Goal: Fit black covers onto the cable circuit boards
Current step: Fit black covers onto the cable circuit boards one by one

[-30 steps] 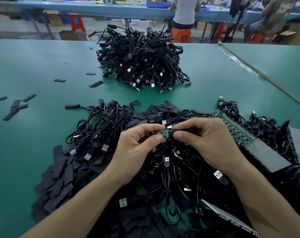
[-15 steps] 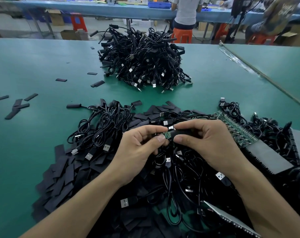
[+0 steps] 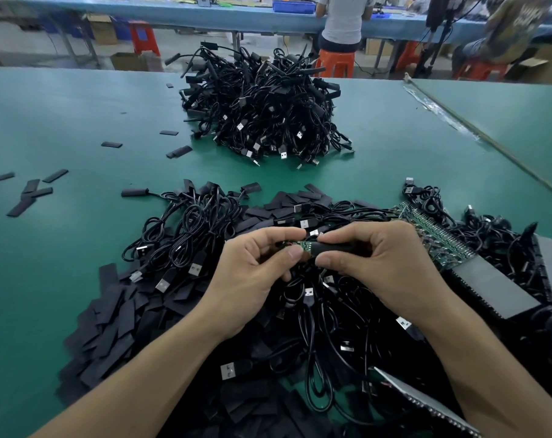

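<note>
Centre of frame: left hand [image 3: 251, 278] pinches the green circuit board [image 3: 303, 247]; right hand [image 3: 383, 267] grips the black cover [image 3: 331, 248], partly over the board; shirt lettering [image 3: 528, 16] upper right too blurred to read.

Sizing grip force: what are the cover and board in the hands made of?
Cover: matte black, thin, likely soft plastic or heat-shrink tubing; no glare, and the spares lie flat. Board: green, rigid-looking laminate with small shiny spots, probably fibreglass PCB.
</note>
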Tool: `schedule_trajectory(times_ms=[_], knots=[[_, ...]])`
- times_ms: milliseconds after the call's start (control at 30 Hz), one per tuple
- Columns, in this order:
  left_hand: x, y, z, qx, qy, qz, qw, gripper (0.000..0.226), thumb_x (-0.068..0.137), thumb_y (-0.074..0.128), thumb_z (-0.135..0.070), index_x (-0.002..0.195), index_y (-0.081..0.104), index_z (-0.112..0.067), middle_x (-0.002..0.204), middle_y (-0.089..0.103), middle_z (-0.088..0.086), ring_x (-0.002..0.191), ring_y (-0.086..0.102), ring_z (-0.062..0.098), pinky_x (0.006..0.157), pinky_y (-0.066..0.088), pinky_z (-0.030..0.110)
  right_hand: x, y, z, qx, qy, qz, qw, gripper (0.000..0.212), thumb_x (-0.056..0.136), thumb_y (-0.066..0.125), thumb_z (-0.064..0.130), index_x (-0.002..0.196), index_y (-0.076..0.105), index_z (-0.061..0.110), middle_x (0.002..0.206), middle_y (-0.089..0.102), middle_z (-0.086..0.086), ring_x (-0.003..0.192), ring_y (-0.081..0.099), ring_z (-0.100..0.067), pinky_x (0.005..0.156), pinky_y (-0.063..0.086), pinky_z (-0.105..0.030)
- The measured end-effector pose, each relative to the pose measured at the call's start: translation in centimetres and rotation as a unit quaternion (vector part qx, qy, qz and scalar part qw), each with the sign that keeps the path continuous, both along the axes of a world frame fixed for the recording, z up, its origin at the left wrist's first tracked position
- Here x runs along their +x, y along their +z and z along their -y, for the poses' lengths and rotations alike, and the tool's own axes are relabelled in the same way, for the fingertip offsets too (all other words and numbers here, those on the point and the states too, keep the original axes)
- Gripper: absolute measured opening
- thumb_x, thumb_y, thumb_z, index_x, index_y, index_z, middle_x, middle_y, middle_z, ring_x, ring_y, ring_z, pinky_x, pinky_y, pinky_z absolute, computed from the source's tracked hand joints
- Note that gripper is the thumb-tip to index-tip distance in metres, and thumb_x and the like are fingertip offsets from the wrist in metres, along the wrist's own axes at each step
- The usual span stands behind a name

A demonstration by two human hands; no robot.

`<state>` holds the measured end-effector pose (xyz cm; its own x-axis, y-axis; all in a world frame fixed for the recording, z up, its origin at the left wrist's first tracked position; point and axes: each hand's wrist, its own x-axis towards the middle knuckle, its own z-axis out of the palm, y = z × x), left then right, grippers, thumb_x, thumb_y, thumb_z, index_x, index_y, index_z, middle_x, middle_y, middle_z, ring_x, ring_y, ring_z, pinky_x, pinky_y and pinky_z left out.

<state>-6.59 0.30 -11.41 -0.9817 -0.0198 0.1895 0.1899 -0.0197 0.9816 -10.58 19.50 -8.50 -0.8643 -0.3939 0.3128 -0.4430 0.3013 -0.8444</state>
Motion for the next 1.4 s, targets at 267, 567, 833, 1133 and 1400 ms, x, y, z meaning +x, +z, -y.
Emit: schedule_trajectory(times_ms=[267, 567, 833, 1133, 1400], knots=[[-0.02, -0.1, 0.06, -0.003, 0.004, 0.004, 1.0, 0.022, 0.091, 0.067, -0.005, 0.102, 0.073, -0.023, 0.067, 0.068, -0.007, 0.056, 0.056, 0.002, 0.057, 0.044, 0.01, 0.0, -0.02, 0.09, -0.008, 0.004, 0.007, 1.0, 0.025, 0.067, 0.081, 0.038, 0.09, 0.078, 0.029, 0.082, 0.076, 0.013, 0.067, 0.07, -0.003, 0.065, 0.054, -0.017], [0.1, -0.35, 0.18, -0.01, -0.032, -0.003, 0.999, 0.027, 0.089, 0.071, -0.009, 0.106, 0.074, -0.03, 0.08, 0.074, -0.002, 0.065, 0.062, 0.006, 0.065, 0.051, 0.016, 0.29, -0.21, 0.44, 0.003, 0.004, -0.022, 1.0, 0.025, 0.074, 0.085, 0.019, 0.094, 0.078, 0.032, 0.087, 0.076, 0.016, 0.082, 0.072, -0.003, 0.076, 0.054, -0.017], [0.06, -0.14, -0.02, 0.033, 0.047, 0.006, 0.998, 0.003, 0.085, 0.073, -0.019, 0.085, 0.071, -0.021, 0.078, 0.073, 0.003, 0.063, 0.067, 0.009, 0.05, 0.047, 0.016, 0.19, -0.01, 0.31, -0.016, -0.052, -0.057, 0.997, 0.02, 0.07, 0.078, 0.033, 0.089, 0.079, 0.028, 0.08, 0.075, 0.015, 0.068, 0.069, -0.002, 0.063, 0.05, -0.011], [0.13, -0.07, -0.27, -0.036, 0.062, 0.002, 0.997, 0.014, 0.095, 0.065, -0.013, 0.082, 0.071, -0.017, 0.072, 0.073, 0.0, 0.057, 0.066, 0.007, 0.048, 0.046, 0.015, 0.09, -0.17, 0.28, 0.033, -0.041, -0.082, 0.995, 0.025, 0.073, 0.083, 0.026, 0.097, 0.078, 0.025, 0.086, 0.074, 0.016, 0.08, 0.069, 0.001, 0.071, 0.048, -0.007], [0.08, -0.02, -0.34, -0.061, 0.05, 0.008, 0.997, 0.018, 0.093, 0.066, -0.009, 0.078, 0.072, -0.018, 0.07, 0.073, 0.002, 0.055, 0.065, 0.007, 0.047, 0.045, 0.016, 0.24, -0.1, 0.51, 0.11, -0.039, -0.167, 0.979, 0.023, 0.079, 0.08, 0.021, 0.102, 0.079, 0.015, 0.087, 0.072, 0.007, 0.082, 0.066, -0.004, 0.076, 0.045, -0.008]])
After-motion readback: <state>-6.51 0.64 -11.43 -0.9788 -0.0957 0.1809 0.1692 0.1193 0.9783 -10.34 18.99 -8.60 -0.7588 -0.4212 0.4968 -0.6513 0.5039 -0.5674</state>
